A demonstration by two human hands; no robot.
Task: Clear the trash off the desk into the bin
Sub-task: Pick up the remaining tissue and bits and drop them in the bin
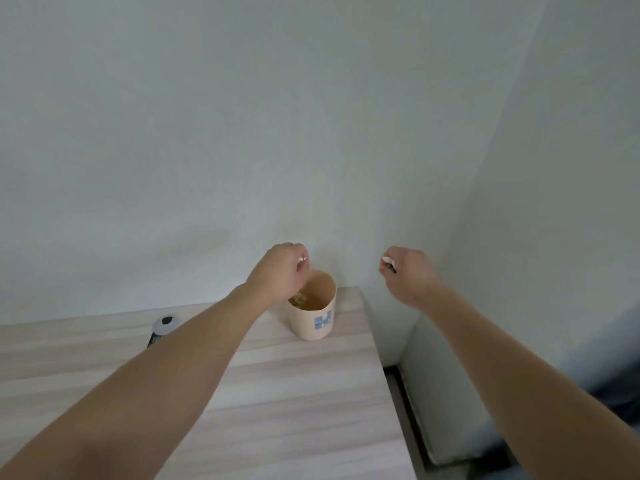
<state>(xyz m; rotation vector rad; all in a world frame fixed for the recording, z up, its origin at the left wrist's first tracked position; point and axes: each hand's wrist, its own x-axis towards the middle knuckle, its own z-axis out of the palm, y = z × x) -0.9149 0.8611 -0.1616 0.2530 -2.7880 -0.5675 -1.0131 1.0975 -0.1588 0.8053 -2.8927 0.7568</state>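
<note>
A small beige bin point(313, 320) with a blue label stands at the far right corner of the wooden desk point(294, 393), with some scraps inside. My left hand point(282, 271) hovers just above the bin's left rim, fingers closed on a small white scrap point(302, 259). Off past the desk's right edge, my right hand point(405, 271) is raised at the same height and pinches a small white piece with a dark part point(388, 263).
A dark bottle with a grey cap point(162, 329) lies on the desk left of my left forearm. White walls meet in a corner behind the bin. Right of the desk is a gap down to the floor and a dark skirting strip point(408, 410).
</note>
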